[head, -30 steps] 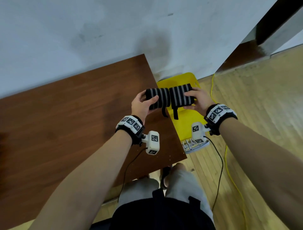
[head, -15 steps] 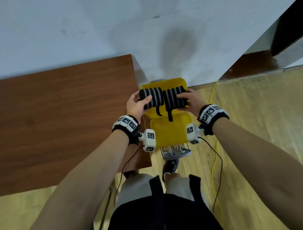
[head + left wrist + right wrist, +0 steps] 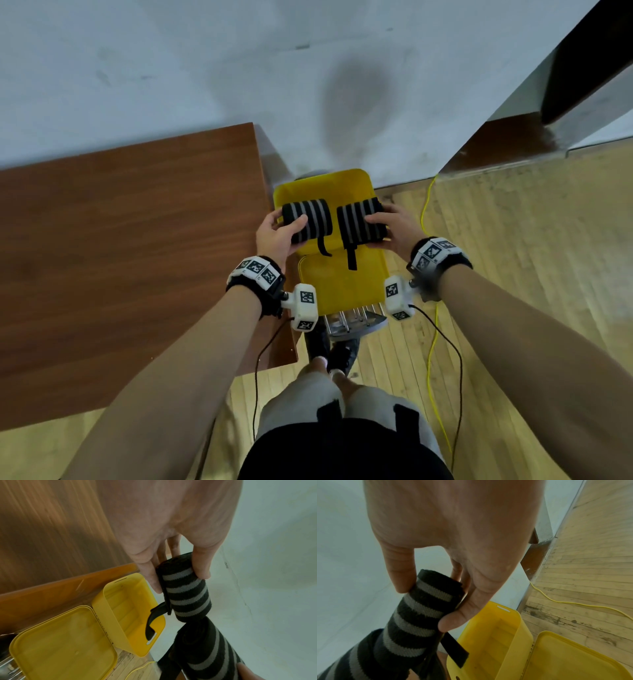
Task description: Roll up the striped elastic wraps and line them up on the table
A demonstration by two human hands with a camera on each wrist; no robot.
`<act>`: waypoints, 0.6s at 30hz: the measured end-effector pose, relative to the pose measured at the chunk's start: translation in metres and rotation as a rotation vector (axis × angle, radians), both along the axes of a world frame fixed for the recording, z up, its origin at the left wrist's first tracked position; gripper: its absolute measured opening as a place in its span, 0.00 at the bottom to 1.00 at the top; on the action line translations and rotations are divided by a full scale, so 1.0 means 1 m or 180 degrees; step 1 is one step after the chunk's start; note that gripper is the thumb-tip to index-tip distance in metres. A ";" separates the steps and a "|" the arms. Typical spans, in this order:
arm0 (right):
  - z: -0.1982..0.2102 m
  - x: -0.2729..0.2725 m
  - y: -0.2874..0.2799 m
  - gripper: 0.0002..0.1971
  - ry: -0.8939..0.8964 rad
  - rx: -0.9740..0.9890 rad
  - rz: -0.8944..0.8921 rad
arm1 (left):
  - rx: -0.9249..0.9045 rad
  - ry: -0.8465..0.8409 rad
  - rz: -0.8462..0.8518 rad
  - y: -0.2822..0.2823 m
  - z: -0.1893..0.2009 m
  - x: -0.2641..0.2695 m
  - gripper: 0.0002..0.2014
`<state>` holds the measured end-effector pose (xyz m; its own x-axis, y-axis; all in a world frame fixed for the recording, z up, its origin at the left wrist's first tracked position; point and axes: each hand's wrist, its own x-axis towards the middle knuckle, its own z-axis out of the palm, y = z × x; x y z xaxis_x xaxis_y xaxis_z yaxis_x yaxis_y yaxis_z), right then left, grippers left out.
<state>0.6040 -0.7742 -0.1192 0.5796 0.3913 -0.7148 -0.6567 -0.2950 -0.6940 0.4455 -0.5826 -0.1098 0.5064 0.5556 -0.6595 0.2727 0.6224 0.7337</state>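
Wrist views reveal yellow box (image 3: 130,601) interior

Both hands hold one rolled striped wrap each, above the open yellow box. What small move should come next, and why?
Probably carry both rolls sideways to the table and set them down side by side. The left hand grips the left roll, the right hand grips the right roll; both look fully rolled, yet they hang over the yellow box, not the table.
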 end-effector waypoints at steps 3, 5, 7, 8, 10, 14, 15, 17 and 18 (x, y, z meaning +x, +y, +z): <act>0.004 0.003 -0.002 0.23 -0.0023 -0.0094 0.0023 | -0.0015 -0.0025 -0.0039 0.003 -0.001 0.003 0.25; 0.006 0.007 0.001 0.24 -0.0107 -0.0137 0.0003 | -0.0044 -0.0068 -0.0047 0.008 0.000 0.005 0.26; 0.007 0.010 0.007 0.24 -0.0115 -0.0116 -0.0051 | -0.0048 -0.0107 -0.0072 0.013 0.001 0.008 0.25; 0.007 0.011 0.010 0.24 -0.0100 -0.0106 -0.0089 | -0.0042 -0.0104 -0.0080 0.015 0.001 0.009 0.24; 0.009 0.011 0.016 0.25 -0.0071 -0.0090 -0.0099 | -0.0050 -0.0076 -0.0049 0.019 0.002 0.010 0.24; 0.008 0.011 0.026 0.26 -0.0095 -0.0108 -0.0021 | -0.0101 -0.0022 0.0003 0.026 0.001 0.012 0.26; 0.007 0.011 0.028 0.26 -0.0091 -0.0103 -0.0025 | -0.0107 -0.0016 0.0020 0.028 0.000 0.013 0.27; 0.006 0.013 0.032 0.28 -0.0080 -0.0099 -0.0028 | -0.0132 -0.0008 0.0067 0.030 0.000 0.016 0.27; 0.005 0.015 0.034 0.29 -0.0075 -0.0097 -0.0022 | -0.0144 -0.0006 0.0092 0.031 -0.001 0.018 0.27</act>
<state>0.6188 -0.7400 -0.1144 0.5990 0.3654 -0.7125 -0.6424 -0.3119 -0.7000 0.4634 -0.5514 -0.1110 0.4918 0.5395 -0.6834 0.2527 0.6626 0.7050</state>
